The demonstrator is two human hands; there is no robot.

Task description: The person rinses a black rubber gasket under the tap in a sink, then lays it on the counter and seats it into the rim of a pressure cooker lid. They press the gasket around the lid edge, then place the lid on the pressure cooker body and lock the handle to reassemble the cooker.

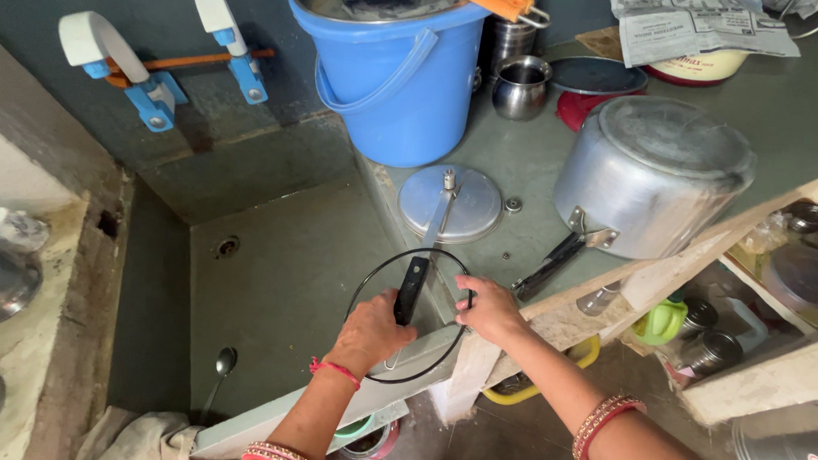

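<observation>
The left hand [369, 327] is closing its fingers around the near-left arc of a thin black rubber ring [363, 287], the kind of gasket that seals a cooker lid. The right hand [488, 307] is pinching the same ring on its far-right arc, so the loop is hanging stretched between the two hands, just above the front edge of the worktop [529, 171]. Between the hands, the black handle [411, 289] of a round metal lid [469, 205] is poking through the loop; the lid itself is lying flat on the worktop just beyond the hands, and whether the ring is touching the handle is hard to tell.

Beyond the right hand and off to its right, a large aluminium pressure cooker [651, 175] is lying tipped on its side, its dark handle pointing back toward that hand. Farther beyond both hands a blue bucket [387, 84] is standing on the worktop, with a small steel cup [521, 87] beside it. To the left of the left hand the sunken stone sink [271, 280] is dropping away, and a steel spoon [220, 368] is lying on its floor near that wrist. Two white and blue taps [152, 67] are sticking out of the wall well beyond the left hand. Below the right forearm, open shelves [757, 378] are holding tins and jars.
</observation>
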